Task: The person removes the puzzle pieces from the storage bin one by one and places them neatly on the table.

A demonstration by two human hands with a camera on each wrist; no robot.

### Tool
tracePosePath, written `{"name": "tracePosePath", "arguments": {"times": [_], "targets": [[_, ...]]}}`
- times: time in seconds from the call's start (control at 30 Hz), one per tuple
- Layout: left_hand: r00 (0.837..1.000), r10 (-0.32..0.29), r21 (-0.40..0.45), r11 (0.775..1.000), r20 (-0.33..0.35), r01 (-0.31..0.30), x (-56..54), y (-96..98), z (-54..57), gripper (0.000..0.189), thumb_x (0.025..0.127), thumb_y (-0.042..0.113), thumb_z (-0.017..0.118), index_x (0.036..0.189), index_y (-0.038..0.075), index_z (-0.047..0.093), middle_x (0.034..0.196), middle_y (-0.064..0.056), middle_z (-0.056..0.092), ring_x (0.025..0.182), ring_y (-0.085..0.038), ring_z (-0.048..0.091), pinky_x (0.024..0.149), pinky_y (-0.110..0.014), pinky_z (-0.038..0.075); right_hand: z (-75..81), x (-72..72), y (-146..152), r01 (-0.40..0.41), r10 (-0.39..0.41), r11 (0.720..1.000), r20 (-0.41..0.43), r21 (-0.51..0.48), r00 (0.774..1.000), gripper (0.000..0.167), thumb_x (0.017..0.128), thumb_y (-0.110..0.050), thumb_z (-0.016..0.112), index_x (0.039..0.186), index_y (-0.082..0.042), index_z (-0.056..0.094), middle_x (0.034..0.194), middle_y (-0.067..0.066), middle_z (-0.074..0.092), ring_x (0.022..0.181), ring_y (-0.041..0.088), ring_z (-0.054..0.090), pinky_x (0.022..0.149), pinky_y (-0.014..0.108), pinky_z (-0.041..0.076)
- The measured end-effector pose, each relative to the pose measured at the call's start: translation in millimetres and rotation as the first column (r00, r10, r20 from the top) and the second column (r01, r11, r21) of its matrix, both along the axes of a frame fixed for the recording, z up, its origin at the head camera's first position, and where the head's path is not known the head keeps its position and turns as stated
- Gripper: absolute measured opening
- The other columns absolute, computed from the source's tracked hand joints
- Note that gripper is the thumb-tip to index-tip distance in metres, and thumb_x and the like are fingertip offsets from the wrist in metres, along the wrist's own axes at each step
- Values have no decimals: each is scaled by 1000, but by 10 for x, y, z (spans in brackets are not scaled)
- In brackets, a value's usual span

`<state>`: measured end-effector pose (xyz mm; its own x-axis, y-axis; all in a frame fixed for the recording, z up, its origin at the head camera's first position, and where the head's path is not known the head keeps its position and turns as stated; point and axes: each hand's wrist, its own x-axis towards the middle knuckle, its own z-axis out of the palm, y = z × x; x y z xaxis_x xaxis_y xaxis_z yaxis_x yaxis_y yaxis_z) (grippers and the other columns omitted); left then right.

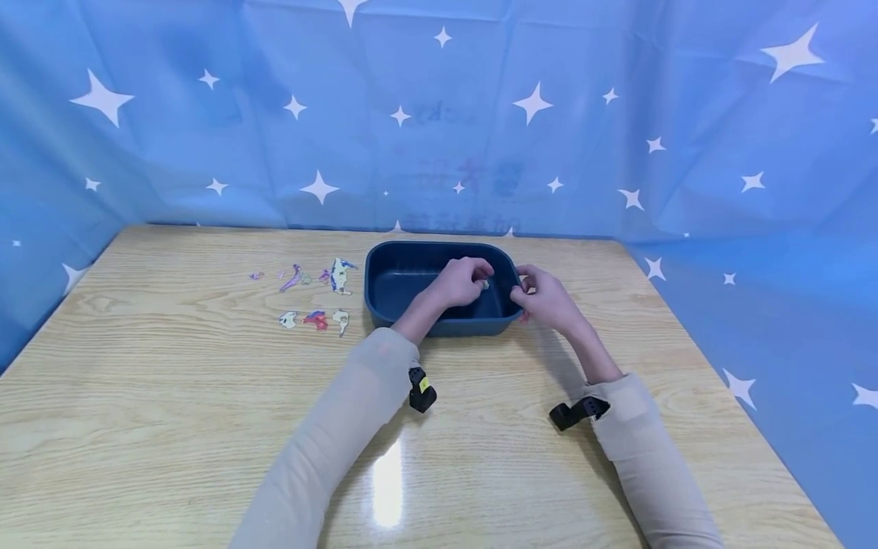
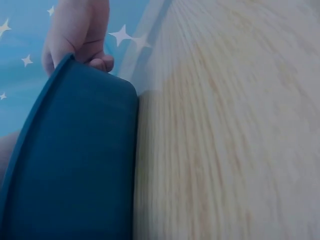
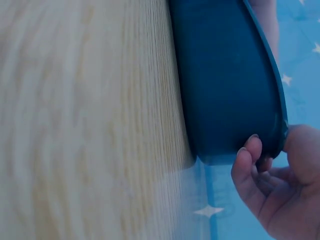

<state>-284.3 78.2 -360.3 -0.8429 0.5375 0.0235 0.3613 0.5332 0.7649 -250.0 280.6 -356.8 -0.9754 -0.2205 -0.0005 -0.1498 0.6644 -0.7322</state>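
A dark blue plastic basin [image 1: 446,328] stands on the table. My left hand [image 1: 458,282] reaches over its near rim, fingers bent down inside. At its thumb and fingertips it pinches a small pale piece [image 1: 485,284], too small to make out in detail. My right hand [image 1: 546,300] grips the basin's right end, thumb at the rim and fingers against the outer wall. In the right wrist view these fingers [image 3: 243,165] lie along the outside of the basin [image 3: 225,75]. The left wrist view shows the basin's outer side [image 2: 75,160], with the right hand [image 2: 80,40] at its far end.
Left of the basin, small flat cut-out pieces lie in two rows. Among them are a large white-and-blue piece [image 1: 340,276], a purple strip [image 1: 291,278], a red-and-blue piece [image 1: 316,319] and a white piece [image 1: 288,319]. A blue star-patterned curtain [image 1: 384,152] hangs behind the wooden table [image 1: 171,396].
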Motion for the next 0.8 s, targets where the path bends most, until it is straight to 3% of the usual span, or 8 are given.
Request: {"name": "tracePosePath", "arguments": {"times": [0.07, 0.13, 0.2, 0.23, 0.3, 0.37, 0.47, 0.8], "targets": [[999, -32, -66, 997, 11, 33, -9, 17, -4, 41, 104, 1, 44, 144, 6, 54, 141, -12, 57, 91, -19, 58, 79, -28, 45, 7, 3, 3, -1, 1, 1000, 0, 5, 1000, 49, 101, -8, 51, 147, 6, 41, 86, 13, 53, 59, 30, 67, 61, 38, 58], [997, -67, -148, 986, 35, 71, -21, 34, -12, 47, 105, 0, 42, 151, 10, 46, 147, -11, 52, 69, -14, 47, 67, -26, 37, 14, 7, 7, -7, 7, 1000, 2, 11, 1000, 50, 101, -8, 51, 147, 6, 40, 87, 13, 54, 59, 31, 67, 62, 39, 58], [994, -91, -208, 973, 64, 103, -34, 45, -20, 50, 106, 1, 40, 154, 13, 42, 149, -10, 48, 58, -15, 29, 62, -28, 30, 21, 13, 6, -10, 10, 1000, 4, 13, 1000, 50, 101, -9, 51, 147, 6, 40, 87, 13, 55, 60, 31, 67, 63, 40, 58], [993, -99, -229, 967, 68, 112, -36, 46, -22, 50, 106, 2, 41, 155, 14, 42, 148, -11, 48, 56, -17, 27, 61, -28, 30, 26, 16, 5, -8, 8, 1000, 4, 12, 1000, 50, 101, -9, 51, 147, 6, 40, 87, 14, 55, 60, 31, 67, 64, 41, 58], [993, -110, -260, 959, 37, 116, -37, 39, -32, 48, 105, 3, 45, 152, 14, 46, 145, -10, 51, 62, -14, 40, 66, -27, 37, 26, 19, 5, -11, 11, 1000, 4, 14, 1000, 50, 101, -9, 51, 148, 6, 40, 87, 14, 55, 60, 32, 67, 64, 41, 58], [994, -110, -245, 964, -6, 106, -33, 26, -38, 42, 104, 4, 50, 146, 12, 54, 140, -10, 57, 81, -16, 55, 79, -27, 46, 26, 18, 2, -11, 11, 1000, 2, 13, 1000, 50, 101, -9, 51, 147, 6, 40, 87, 13, 55, 60, 32, 67, 64, 41, 58], [992, -111, -213, 973, -66, 94, -28, 9, -44, 33, 102, 5, 58, 134, 9, 64, 130, -9, 64, 114, -19, 59, 100, -33, 47, 25, 10, 3, -13, 13, 1000, 0, 16, 1000, 49, 102, -10, 50, 148, 5, 40, 88, 13, 55, 60, 31, 67, 64, 40, 58], [996, -83, -158, 984, -21, 78, -6, 16, -48, 22, 96, -6, 63, 109, 8, 72, 102, -5, 65, 93, -18, 60, 84, -30, 52, 40, 28, 7, -12, 12, 1000, 5, 11, 1000, 51, 100, -9, 51, 148, 6, 40, 87, 12, 56, 59, 27, 67, 65, 40, 58]]}}
